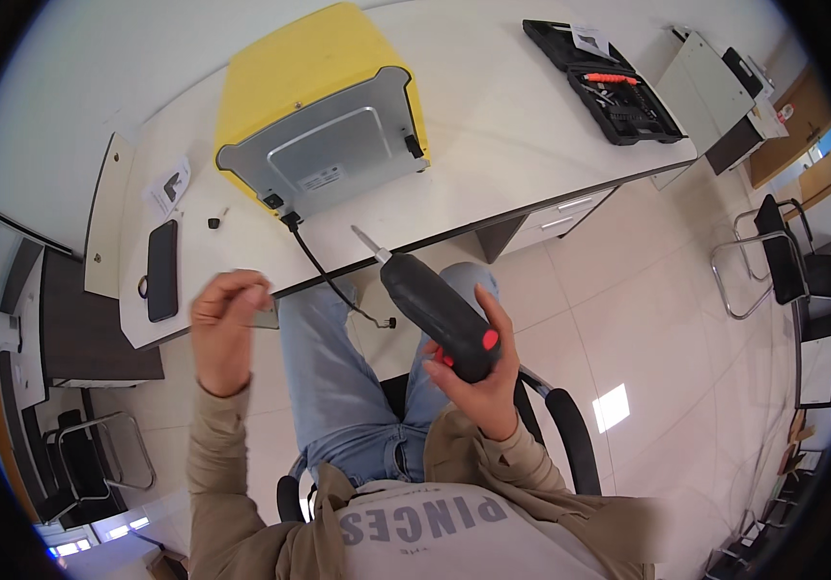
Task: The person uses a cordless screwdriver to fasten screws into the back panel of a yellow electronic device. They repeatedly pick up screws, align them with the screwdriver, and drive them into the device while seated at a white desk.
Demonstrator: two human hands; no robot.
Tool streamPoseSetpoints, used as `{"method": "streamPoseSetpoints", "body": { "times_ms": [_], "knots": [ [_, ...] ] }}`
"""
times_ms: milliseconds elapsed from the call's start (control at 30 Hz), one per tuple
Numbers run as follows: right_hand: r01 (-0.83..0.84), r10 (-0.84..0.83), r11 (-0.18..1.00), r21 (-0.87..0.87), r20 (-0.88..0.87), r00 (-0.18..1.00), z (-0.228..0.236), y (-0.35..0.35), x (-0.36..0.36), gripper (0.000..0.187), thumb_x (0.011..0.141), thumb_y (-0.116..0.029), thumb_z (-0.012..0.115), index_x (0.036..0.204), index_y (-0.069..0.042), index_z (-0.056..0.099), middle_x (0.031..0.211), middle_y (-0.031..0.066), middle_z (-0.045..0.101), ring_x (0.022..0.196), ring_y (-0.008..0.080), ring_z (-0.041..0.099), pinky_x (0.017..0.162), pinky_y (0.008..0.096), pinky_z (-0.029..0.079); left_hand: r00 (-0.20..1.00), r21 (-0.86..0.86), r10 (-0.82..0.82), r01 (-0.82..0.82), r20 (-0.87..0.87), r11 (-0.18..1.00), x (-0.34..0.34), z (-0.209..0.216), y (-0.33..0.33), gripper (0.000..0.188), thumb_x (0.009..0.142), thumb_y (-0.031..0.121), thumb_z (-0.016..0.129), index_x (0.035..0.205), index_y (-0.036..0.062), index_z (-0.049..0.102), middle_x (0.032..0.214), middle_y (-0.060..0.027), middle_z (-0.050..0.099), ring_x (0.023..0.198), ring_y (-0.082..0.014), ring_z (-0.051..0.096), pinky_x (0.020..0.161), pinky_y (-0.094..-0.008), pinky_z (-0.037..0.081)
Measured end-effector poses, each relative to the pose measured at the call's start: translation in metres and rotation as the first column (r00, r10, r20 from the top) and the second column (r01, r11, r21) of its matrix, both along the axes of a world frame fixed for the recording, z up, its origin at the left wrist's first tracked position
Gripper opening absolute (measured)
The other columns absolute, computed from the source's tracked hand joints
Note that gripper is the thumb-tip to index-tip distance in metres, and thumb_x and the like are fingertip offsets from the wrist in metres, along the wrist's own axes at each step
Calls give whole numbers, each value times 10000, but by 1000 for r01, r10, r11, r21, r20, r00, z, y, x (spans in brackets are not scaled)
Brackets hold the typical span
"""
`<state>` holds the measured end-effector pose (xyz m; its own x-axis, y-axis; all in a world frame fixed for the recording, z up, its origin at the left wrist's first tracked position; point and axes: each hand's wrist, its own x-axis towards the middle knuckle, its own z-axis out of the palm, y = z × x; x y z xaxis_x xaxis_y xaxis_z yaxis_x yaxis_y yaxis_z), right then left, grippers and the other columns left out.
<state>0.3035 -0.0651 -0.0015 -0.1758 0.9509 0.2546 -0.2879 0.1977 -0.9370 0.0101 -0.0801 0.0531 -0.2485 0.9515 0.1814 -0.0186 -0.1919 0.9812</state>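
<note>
My right hand (481, 372) is wrapped round a black cordless screwdriver (435, 304) with red buttons. Its metal bit (369, 244) points up and left toward the table edge, above my lap. At the table's front edge, my left hand (225, 324) is raised with thumb and fingers pressed together; whatever they may hold does not show. Beyond both hands stands a yellow box-shaped appliance (314, 53) with a grey metal panel facing me. From its lower left corner a black power cord (324, 271) hangs over the edge, its loose end near my knees.
An opened black tool case (618, 106) with bits and an orange flexible shaft lies at the table's right. At the left are a black phone (162, 271), a printed sheet (166, 188) and a small black piece (214, 223). Chairs (768, 256) stand beyond the white table (493, 145).
</note>
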Motion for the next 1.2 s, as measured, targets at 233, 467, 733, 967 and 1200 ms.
{"method": "streamPoseSetpoints", "body": {
  "times_ms": [233, 467, 733, 967, 1200],
  "knots": [
    [84, -264, 892, 445, 359, 895, -12, -4, 14, 976, 754, 44, 795, 1537, 29, 212, 996, 204, 690, 810, 240, 706, 695, 316, 550, 819, -3, -168, 203, 549, 979, 63, -18, 16, 148, 991, 52, 596, 1124, 24, 654, 1036, -77, 653, 912, -147, 588, 821, -294, 483],
    [81, -385, 783, 616, 378, 842, -11, 3, 16, 1043, 720, -2, 833, 1535, 24, 183, 914, 202, 703, 725, 283, 713, 632, 335, 544, 780, -59, -155, 239, 607, 969, 72, -25, 22, 156, 994, 80, 602, 1132, 28, 653, 1040, -60, 649, 916, -148, 587, 826, -293, 486],
    [107, -331, 827, 551, 325, 886, -13, 2, 14, 1026, 718, -66, 852, 1528, 42, 232, 969, 162, 697, 771, 293, 708, 627, 345, 561, 627, -72, -137, 295, 767, 953, 74, -24, 33, 177, 1000, 109, 607, 1155, 40, 658, 1051, -45, 671, 941, -152, 608, 857, -307, 496],
    [31, -67, 965, 261, 132, 989, -27, -15, 23, 1102, 732, -16, 857, 1552, 42, 123, 1138, 198, 634, 914, 293, 710, 736, 358, 579, 539, -53, -143, 331, 830, 942, 89, -23, 44, 159, 994, 177, 641, 1109, 67, 641, 981, -16, 666, 916, -133, 639, 847, -303, 525],
    [-4, -39, 977, 213, 198, 979, -25, -16, 22, 1087, 746, -13, 810, 1562, 2, 92, 987, 213, 679, 792, 227, 698, 671, 303, 535, 495, -57, -130, 345, 859, 937, 86, -24, 42, 122, 1022, 212, 593, 1073, 112, 639, 1024, -9, 665, 1002, -192, 630, 852, -357, 516]
  ]
}}
